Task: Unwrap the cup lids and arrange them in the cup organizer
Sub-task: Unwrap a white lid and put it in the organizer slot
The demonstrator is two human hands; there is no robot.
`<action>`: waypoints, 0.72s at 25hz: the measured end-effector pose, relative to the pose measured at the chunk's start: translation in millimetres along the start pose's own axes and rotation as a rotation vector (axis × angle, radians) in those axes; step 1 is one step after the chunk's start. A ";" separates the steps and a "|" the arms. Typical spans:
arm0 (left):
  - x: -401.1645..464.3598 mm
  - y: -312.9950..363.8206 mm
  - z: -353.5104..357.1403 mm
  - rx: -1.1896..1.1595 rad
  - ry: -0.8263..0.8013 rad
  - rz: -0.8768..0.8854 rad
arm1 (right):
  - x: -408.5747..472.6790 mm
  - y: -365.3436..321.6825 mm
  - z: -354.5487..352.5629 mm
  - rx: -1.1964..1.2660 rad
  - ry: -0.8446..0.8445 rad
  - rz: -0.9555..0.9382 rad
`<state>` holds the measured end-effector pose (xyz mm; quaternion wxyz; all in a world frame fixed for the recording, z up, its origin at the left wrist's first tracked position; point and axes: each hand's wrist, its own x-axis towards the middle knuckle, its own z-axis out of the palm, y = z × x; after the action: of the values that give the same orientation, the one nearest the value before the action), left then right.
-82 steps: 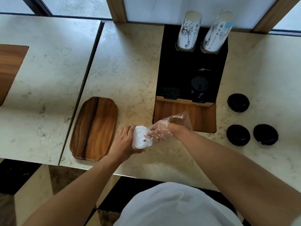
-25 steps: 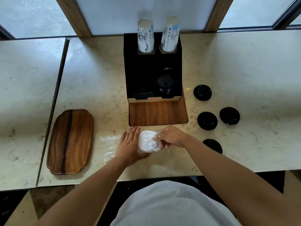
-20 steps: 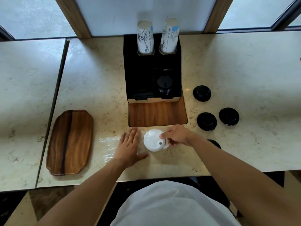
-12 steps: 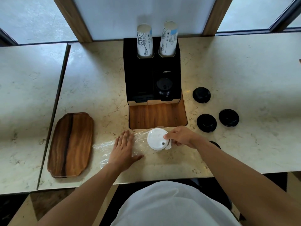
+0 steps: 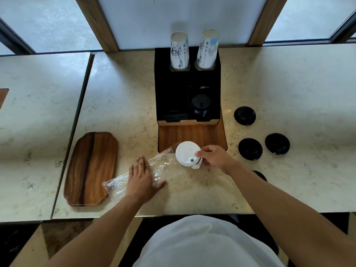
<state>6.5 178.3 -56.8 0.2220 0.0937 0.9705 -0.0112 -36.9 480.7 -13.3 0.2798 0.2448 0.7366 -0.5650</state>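
White lids [image 5: 186, 153] pinched by right hand [image 5: 213, 158]; left hand [image 5: 141, 180] spread flat on plastic wrap [image 5: 134, 179]; cup sleeves [image 5: 179, 52] print unreadable.

Organizer [image 5: 173, 97] behind lid stack [image 5: 186, 154]; wrapper [image 5: 163, 170] left; tray [image 5: 91, 168] farther left; loose lids [image 5: 250, 149] right, perhaps four.

My right forearm covers most of a fourth black lid [image 5: 261, 175] at four o'clock; only its rim shows. My left hand [image 5: 141, 180] hides the middle of the plastic wrap [image 5: 165, 168]. The organizer [image 5: 173, 97]'s left slot is too dark to read
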 end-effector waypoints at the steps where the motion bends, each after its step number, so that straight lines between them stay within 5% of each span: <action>1: -1.0 -2.1 -1.0 0.003 -0.004 -0.027 | 1.1 -1.4 1.3 0.025 0.016 -0.012; 11: -4.3 -20.9 -15.2 0.053 0.097 -0.367 | 5.2 -14.9 23.6 0.072 -0.012 0.018; 18: 17.1 -10.2 -31.8 -0.322 0.101 -0.612 | 4.4 -17.5 30.7 0.055 -0.026 0.045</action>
<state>-24.1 173.3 -35.8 0.1719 -0.2371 0.9528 0.0804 -47.7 446.9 -10.4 0.2953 0.2617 0.7113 -0.5817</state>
